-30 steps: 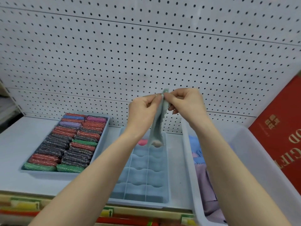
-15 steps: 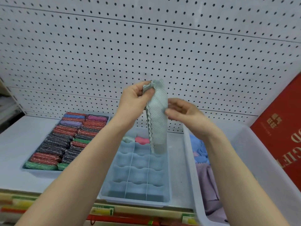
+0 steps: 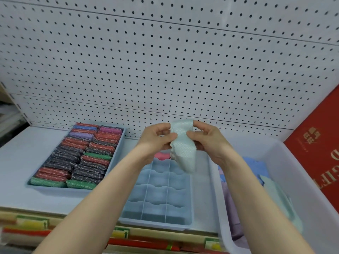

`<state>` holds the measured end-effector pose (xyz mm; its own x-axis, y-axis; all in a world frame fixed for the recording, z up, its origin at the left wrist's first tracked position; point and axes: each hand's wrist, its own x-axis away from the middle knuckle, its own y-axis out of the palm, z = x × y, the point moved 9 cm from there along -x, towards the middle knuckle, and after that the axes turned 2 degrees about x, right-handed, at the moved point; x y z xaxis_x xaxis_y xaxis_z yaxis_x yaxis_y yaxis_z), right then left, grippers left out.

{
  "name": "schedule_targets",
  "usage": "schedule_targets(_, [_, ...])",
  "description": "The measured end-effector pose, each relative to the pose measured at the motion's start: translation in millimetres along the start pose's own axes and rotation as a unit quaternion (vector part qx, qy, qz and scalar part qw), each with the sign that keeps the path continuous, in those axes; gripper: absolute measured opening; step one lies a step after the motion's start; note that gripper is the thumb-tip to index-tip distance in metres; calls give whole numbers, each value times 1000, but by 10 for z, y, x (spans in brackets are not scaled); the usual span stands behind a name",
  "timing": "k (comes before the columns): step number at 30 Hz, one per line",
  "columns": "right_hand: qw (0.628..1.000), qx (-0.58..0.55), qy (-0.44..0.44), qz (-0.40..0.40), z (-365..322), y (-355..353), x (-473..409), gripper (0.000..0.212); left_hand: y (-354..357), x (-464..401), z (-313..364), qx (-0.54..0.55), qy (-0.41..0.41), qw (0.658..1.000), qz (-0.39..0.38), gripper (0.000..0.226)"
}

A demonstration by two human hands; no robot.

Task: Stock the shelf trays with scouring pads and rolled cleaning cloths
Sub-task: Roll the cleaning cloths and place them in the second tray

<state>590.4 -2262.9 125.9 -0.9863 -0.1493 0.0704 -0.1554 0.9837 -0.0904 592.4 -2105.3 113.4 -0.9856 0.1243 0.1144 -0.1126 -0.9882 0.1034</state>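
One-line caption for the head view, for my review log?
Both hands, left hand and right hand, hold a pale green cloth above the divided tray, beside a tray of scouring pads.

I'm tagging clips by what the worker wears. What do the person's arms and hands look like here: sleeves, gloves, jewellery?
Both forearms are bare right to the bottom edge of the view, so no sleeves show. The left hand and right hand are ungloved. No watch, bracelet or ring is visible, and the nails look short and plain.
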Motion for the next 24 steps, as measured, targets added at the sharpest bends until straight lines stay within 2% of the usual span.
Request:
schedule_targets(5, [990, 14, -143, 15, -472, -22, 35, 32, -8, 11, 409, 19, 119, 993, 17, 28])
schedule_targets(7, [988, 3, -153, -1, -541, 14, 63, 39, -23, 37, 534, 33, 154, 987, 20, 32])
schedule_targets(9, [991, -51, -124, -9, -499, 13, 88, 40, -61, 30, 573, 42, 173, 984, 16, 35])
schedule_targets(11, [991, -95, -87, -28, -400, 51, 105, 30, -120, 25, 560, 41, 178, 983, 19, 35])
schedule_targets(14, [996, -62, -49, -43, -229, 166, 125, 31, -198, 13, 509, 57, 161, 985, 32, 35])
schedule_targets(17, [997, -56, -42, -17, -171, 221, 114, 36, -256, -28, 377, 63, 124, 990, 29, 40])
schedule_targets(19, [997, -74, -28, 16, -142, 198, 93, 34, -299, -21, 319, -16, 140, 990, 11, 55])
schedule_targets(21, [994, -104, 4, 40, -71, 185, 53, 21, -216, 69, 291, -159, 189, 968, -42, 74])
schedule_targets(22, [991, -123, 22, 44, -32, 199, 34, 16, -147, 125, 263, -202, 206, 955, -69, 77])
schedule_targets(24, [983, -176, 49, 25, 4, 276, 18, 18, -76, 201, 215, -198, 218, 952, -81, 67])
